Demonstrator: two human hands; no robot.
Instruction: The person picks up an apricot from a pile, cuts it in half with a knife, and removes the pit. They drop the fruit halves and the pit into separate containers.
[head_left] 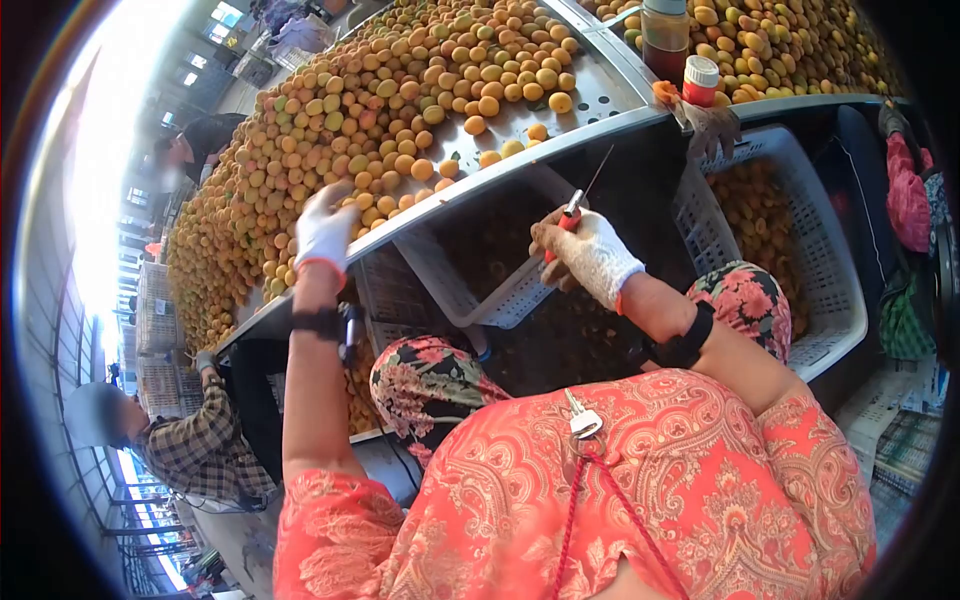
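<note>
My left hand [325, 232], in a white glove, is over the near edge of the pile of apricots [330, 130] on the metal table; its fingers are smeared by motion, and I cannot tell whether they hold a fruit. In my gloved right hand [585, 250] is a small knife [570, 215] with a red handle. Its thin blade points up and away, towards the table rim. Below this hand stands a white plastic crate [510, 300], its inside dark.
On the right a crate [840, 310] holds halved-looking orange fruit. A spare glove [712, 130], a red jar with a white lid [700, 82] and a bottle of dark liquid [665, 45] stand along the rim. A person in a checked shirt [200, 440] sits at left.
</note>
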